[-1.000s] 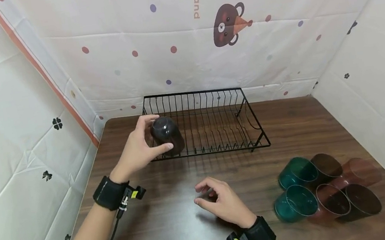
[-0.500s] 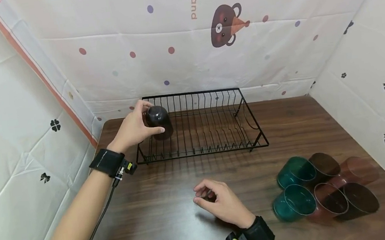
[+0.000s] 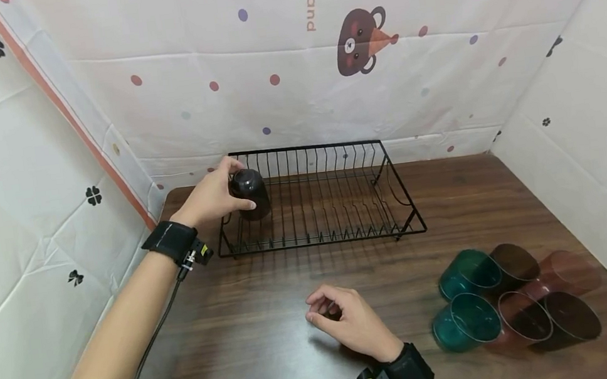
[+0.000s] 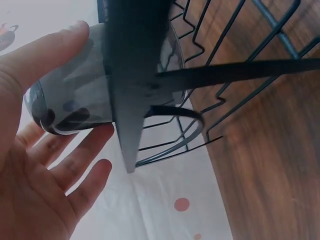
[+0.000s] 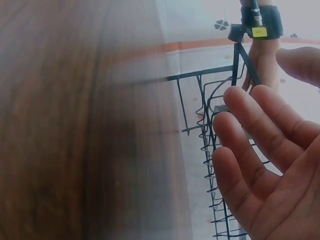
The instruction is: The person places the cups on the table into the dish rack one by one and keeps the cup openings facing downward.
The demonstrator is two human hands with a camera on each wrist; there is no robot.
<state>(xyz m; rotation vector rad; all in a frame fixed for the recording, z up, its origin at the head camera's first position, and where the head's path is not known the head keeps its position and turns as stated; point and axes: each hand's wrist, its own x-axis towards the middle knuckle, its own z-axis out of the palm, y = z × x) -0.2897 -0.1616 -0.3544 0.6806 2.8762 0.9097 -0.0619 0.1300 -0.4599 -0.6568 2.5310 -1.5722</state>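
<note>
A dark smoky cup (image 3: 252,188) stands mouth down in the back left corner of a black wire dish rack (image 3: 332,145). My left hand (image 3: 231,189) grips it round its side, thumb toward me and fingers behind. In the left wrist view the cup (image 4: 70,100) lies against my left hand (image 4: 55,150), with the rack wires (image 4: 200,75) crossing in front. My right hand (image 3: 326,307) rests on the brown table (image 3: 254,347) in front of the rack, fingers loosely curled, holding nothing. The right wrist view shows its fingers (image 5: 250,165) before the rack (image 5: 212,145).
Several cups lie on their sides at the table's right front: two teal cups (image 3: 464,318), brown cups (image 3: 571,314) and a reddish cup (image 3: 571,267). Patterned cloth walls (image 3: 325,85) close in the back, left and right sides.
My left hand has carried the dark cup from the rack's front left edge back into its rear left corner. My right hand has stayed in place.
</note>
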